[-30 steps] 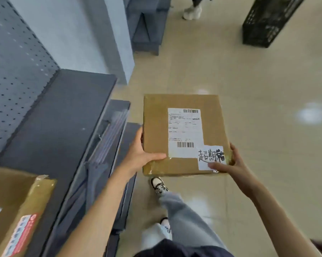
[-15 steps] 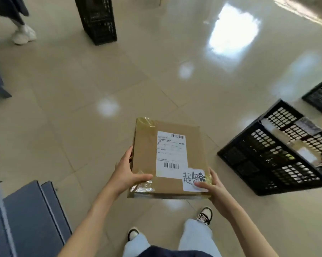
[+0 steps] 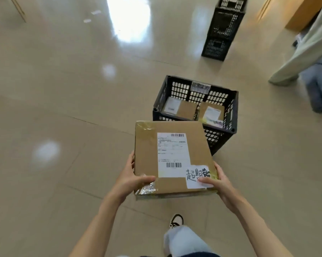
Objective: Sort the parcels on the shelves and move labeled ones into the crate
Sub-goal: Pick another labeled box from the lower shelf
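At centre frame, the left hand [image 3: 129,179] and right hand [image 3: 216,181] grip the near corners of a labelled cardboard parcel [image 3: 173,156], seemingly stiff and light, best held by opposite edges, just short of the black crate [image 3: 234,112].

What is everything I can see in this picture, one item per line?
Held parcel: one, brown cardboard with a white shipping label and a handwritten white note, in front of the near crate.
Near crate: one, black, on the floor just beyond the held parcel.
Parcels in crate: two, brown with white labels, side by side inside.
Far crates: black, stacked, top of view.
Floor: beige glossy tiles.
Another person's clothing: pale, right edge.
Left hand: grips the parcel's near left corner.
Right hand: grips the near right corner.
Leg and shoe: light trousers, bottom of view.
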Demonstrator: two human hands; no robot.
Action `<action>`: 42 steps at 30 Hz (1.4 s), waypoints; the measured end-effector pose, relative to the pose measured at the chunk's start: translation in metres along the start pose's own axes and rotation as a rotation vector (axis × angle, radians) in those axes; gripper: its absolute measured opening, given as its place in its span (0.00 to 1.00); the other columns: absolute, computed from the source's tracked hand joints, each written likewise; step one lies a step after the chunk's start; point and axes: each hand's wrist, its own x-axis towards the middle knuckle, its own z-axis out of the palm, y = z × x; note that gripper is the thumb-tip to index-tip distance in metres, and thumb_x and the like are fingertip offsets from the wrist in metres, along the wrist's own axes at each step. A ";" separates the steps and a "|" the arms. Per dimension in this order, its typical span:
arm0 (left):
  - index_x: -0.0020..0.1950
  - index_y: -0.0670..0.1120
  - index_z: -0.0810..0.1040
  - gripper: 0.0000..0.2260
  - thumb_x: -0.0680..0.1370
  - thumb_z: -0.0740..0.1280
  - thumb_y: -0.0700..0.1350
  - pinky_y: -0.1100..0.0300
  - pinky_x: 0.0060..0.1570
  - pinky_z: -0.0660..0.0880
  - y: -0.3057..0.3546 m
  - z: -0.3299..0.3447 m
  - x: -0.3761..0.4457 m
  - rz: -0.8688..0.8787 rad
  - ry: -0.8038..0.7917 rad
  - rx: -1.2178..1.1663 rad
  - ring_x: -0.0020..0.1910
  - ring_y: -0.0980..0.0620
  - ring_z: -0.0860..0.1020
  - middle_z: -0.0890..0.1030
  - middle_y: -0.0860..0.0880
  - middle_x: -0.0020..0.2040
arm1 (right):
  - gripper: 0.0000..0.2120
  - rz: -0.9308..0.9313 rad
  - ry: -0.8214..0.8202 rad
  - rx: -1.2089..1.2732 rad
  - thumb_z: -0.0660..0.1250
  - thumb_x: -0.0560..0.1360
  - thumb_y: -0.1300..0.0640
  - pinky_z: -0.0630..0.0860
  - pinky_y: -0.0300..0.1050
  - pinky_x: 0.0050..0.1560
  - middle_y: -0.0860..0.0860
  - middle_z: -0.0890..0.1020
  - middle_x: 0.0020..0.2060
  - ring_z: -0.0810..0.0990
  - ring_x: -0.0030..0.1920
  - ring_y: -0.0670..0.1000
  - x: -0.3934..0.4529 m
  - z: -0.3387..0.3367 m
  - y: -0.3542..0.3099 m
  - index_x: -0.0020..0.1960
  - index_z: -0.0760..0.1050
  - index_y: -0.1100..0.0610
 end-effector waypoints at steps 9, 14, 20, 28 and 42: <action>0.71 0.55 0.61 0.45 0.61 0.79 0.35 0.68 0.43 0.75 0.057 0.054 0.131 -0.071 -0.022 0.077 0.55 0.62 0.74 0.74 0.59 0.56 | 0.52 0.028 0.017 0.127 0.78 0.57 0.54 0.68 0.55 0.68 0.49 0.78 0.62 0.78 0.61 0.50 0.083 -0.067 -0.039 0.75 0.55 0.45; 0.72 0.53 0.60 0.44 0.62 0.78 0.34 0.70 0.37 0.75 0.087 0.059 0.238 -0.113 -0.063 0.143 0.51 0.61 0.75 0.73 0.60 0.54 | 0.52 0.030 0.024 0.129 0.77 0.58 0.56 0.69 0.51 0.68 0.48 0.78 0.62 0.78 0.60 0.48 0.161 -0.082 -0.072 0.75 0.53 0.46; 0.74 0.51 0.58 0.45 0.64 0.77 0.34 0.63 0.46 0.74 0.114 0.072 0.389 -0.203 -0.119 0.167 0.58 0.52 0.74 0.72 0.52 0.64 | 0.54 0.109 0.128 0.017 0.78 0.57 0.54 0.68 0.53 0.68 0.48 0.75 0.63 0.74 0.63 0.50 0.286 -0.115 -0.133 0.76 0.50 0.46; 0.75 0.53 0.55 0.45 0.65 0.76 0.35 0.61 0.44 0.73 0.088 0.070 0.561 -0.381 -0.143 0.318 0.58 0.50 0.70 0.68 0.52 0.63 | 0.56 0.258 0.070 -0.166 0.78 0.63 0.51 0.60 0.60 0.72 0.51 0.64 0.73 0.62 0.72 0.55 0.462 -0.127 -0.131 0.77 0.43 0.49; 0.76 0.50 0.52 0.41 0.70 0.72 0.39 0.42 0.69 0.62 -0.008 0.111 0.632 -0.198 0.079 0.871 0.71 0.46 0.61 0.61 0.45 0.73 | 0.52 0.173 0.059 -0.366 0.74 0.69 0.55 0.56 0.42 0.70 0.50 0.56 0.76 0.58 0.74 0.49 0.558 -0.119 -0.034 0.77 0.39 0.53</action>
